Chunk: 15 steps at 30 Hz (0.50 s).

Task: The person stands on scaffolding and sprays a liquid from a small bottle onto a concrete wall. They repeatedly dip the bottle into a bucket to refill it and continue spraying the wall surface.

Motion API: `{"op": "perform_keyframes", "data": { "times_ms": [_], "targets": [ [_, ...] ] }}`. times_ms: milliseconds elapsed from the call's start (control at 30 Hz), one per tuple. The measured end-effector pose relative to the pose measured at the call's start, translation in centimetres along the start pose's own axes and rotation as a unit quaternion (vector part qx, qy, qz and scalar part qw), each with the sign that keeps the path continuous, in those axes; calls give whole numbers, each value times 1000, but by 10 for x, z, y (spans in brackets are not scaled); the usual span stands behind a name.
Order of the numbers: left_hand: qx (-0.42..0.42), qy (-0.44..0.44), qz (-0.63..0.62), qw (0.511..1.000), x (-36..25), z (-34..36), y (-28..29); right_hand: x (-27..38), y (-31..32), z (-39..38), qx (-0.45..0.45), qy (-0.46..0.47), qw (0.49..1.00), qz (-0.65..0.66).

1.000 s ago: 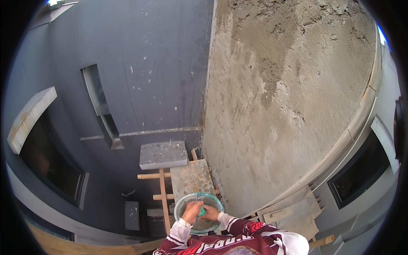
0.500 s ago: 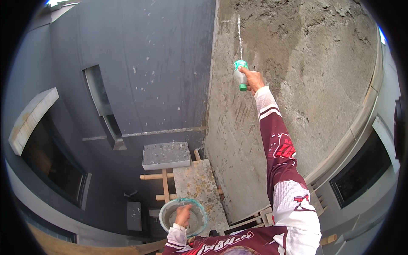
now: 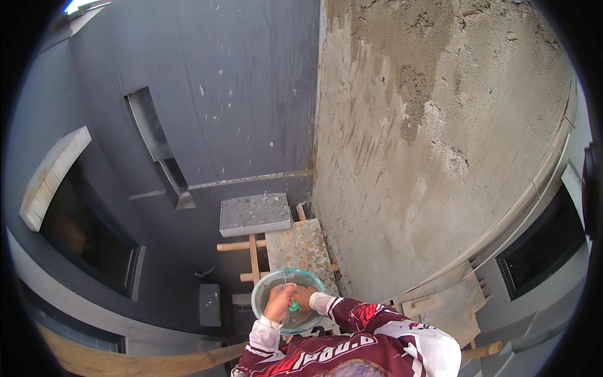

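- Close together, both hands meet over the bucket (image 3: 301, 274), the left hand (image 3: 280, 303) slightly in front of the right hand (image 3: 304, 298).
- The right hand's fingers curl inward and seem to hold what looks like a bottle (image 3: 293, 307); only a green part shows. The left hand is bent narrow beside it; whether it grips too, I cannot tell.
- That bottle lies between the hands, just below the fingertips, within the bucket's rim as seen from above. Both hands are about equally near. Its long axis is hidden.
- The bucket, rimmed in teal, stands before the torso at the near end of a stained board (image 3: 292, 244).
- Beyond the board's far left corner is a grey block (image 3: 254, 213); bamboo poles (image 3: 233, 247) jut out to the left.
- To the right rises a rendered wall (image 3: 383, 195), smoother low down, rougher and darker in patches towards the top.
- Left of that corner stands a dark grey wall (image 3: 251, 113), spotted pale, with a slim window (image 3: 148, 125).
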State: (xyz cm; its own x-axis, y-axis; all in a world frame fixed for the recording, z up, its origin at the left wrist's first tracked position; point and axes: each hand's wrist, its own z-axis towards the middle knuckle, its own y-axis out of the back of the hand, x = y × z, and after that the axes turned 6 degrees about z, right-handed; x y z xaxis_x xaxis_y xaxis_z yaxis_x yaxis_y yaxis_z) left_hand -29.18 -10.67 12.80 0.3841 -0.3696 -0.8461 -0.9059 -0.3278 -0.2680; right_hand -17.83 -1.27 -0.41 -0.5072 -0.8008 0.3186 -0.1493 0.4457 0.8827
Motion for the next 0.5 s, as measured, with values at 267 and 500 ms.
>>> {"op": "perform_keyframes", "data": {
  "times_ms": [267, 500],
  "targets": [
    [55, -1, 41, 998, -8, 2, -32, -12, -55, 11, 11, -87, 996, -4],
    [46, 13, 59, 997, 1, 10, -40, -49, -92, -6, -67, 25, 945, 320]
  ]
}}
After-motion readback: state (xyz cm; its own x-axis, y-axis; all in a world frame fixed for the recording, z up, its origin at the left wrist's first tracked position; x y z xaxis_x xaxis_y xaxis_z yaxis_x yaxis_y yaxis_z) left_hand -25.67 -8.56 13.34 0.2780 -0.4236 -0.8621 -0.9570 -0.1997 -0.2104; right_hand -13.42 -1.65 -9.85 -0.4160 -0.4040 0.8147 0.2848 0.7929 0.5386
